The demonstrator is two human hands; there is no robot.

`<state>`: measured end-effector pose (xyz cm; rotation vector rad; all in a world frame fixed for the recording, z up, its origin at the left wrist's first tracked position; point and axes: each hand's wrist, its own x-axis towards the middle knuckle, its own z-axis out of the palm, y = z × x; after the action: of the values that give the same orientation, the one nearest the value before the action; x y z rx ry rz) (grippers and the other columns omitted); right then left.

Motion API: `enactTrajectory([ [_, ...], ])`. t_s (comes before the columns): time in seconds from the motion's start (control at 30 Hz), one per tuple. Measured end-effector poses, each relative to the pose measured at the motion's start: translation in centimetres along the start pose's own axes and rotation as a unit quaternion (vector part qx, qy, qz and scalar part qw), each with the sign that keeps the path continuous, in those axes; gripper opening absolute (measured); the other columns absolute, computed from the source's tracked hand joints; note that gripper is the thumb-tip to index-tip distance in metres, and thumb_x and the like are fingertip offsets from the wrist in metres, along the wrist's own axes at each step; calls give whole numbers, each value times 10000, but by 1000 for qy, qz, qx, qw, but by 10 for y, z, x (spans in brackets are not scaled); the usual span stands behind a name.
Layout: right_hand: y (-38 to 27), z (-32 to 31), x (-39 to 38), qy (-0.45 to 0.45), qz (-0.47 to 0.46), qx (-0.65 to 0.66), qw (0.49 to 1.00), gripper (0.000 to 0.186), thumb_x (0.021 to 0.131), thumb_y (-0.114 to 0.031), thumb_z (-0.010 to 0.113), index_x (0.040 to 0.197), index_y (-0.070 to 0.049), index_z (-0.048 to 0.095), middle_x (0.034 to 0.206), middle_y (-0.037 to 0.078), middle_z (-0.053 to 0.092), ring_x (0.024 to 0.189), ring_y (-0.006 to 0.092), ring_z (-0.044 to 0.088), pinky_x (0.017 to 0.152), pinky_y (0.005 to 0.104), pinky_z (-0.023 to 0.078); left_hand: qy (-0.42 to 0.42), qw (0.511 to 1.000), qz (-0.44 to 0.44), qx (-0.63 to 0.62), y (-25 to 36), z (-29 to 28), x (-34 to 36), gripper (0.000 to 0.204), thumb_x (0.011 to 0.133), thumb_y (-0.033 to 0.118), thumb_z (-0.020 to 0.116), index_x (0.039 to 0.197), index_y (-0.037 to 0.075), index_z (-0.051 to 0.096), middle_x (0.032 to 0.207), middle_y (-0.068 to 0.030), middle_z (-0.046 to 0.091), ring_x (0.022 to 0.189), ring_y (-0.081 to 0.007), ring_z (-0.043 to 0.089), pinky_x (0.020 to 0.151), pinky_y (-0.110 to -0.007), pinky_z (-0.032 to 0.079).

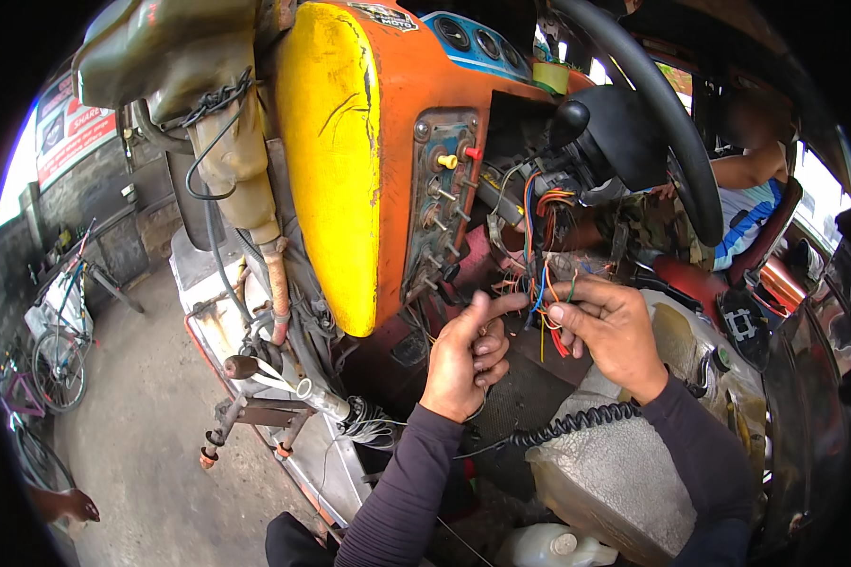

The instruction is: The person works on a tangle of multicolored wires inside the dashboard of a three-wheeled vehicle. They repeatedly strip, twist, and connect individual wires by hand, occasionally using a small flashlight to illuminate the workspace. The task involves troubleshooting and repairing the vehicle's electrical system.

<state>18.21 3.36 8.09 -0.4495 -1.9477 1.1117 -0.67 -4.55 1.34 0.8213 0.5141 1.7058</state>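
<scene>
In the middle hangs a bundle of thin coloured wires (545, 293), blue, orange, yellow, green and red, some with loose ends. My right hand (615, 326) pinches some of these wires between thumb and fingers. From the left, my left hand (468, 357) reaches toward the bundle, index finger stretched out to it, thumb raised and the other fingers curled; I see nothing in its grasp. Above the bundle, more wires (531, 203) run down from the steering column (581, 170). To the left stands an orange dashboard panel (402, 203) with a row of switches (442, 203).
A black steering wheel (667, 113) arches over the upper right. Another person (747, 189) sits behind it. Below my right arm lies a silvery padded cover (600, 463), crossed by a black coiled cord (577, 422). A white jug (558, 548) is at the bottom; bicycles (61, 331) stand far left.
</scene>
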Motion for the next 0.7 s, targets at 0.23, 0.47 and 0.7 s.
enactTrajectory([
  [0.23, 2, -3, 0, 9, -17, 11, 1000, 272, 991, -100, 765, 1220, 44, 740, 947, 58, 732, 649, 66, 639, 505, 216, 494, 0, 986, 94, 137, -8, 2, -3, 427, 937, 0, 630, 1362, -41, 662, 719, 93, 375, 556, -3, 301, 466, -196, 255],
  [0.47, 3, -2, 0, 15, -9, 21, 1000, 284, 1002, -138, 765, 1231, 28, 742, 794, 36, 712, 620, 56, 625, 497, 206, 479, 19, 983, 87, 159, -7, 3, -6, 431, 933, -7, 625, 1360, -52, 667, 776, 53, 502, 544, 1, 314, 464, -190, 247],
  [0.7, 5, 0, -6, -5, 21, -10, 1000, 229, 981, -98, 775, 1177, 19, 766, 973, 20, 718, 668, 49, 634, 531, 219, 494, 57, 997, 52, 14, 1, -8, -1, 420, 978, 78, 635, 1381, -42, 625, 914, -35, 611, 541, -1, 352, 440, -182, 265],
])
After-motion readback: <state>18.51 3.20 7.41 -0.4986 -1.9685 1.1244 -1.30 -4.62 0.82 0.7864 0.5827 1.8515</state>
